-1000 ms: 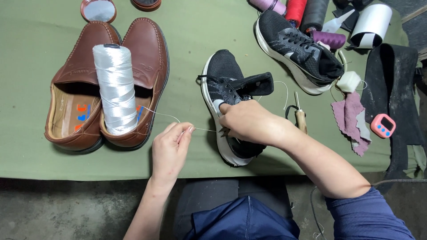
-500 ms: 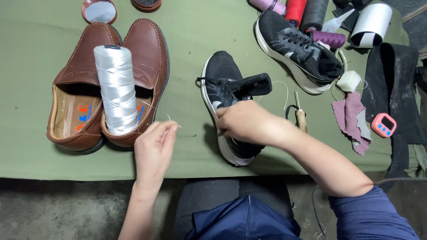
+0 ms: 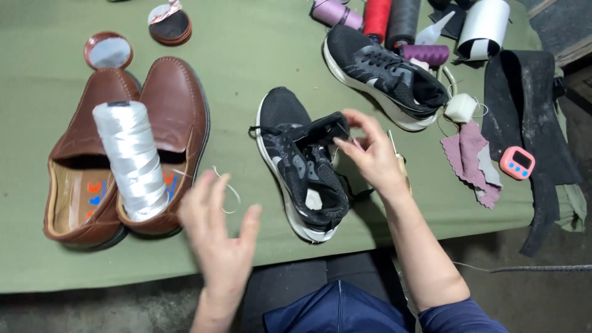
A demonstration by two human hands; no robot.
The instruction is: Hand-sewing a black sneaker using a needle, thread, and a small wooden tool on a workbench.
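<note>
The right hand (image 3: 370,154) pinches the pulled-out tongue of a black mesh sneaker (image 3: 299,163) that lies sole-edge up near the table's (image 3: 259,55) front edge, apparently to hold the soft upper open for stitching. The left hand (image 3: 219,231) hovers with fingers spread, holding nothing, just over a loose curl of white thread (image 3: 229,188) beside the glossy white thread spool (image 3: 131,160), which rests wedged on a pair of smooth brown leather shoes (image 3: 123,148) toward the table's left edge.
</note>
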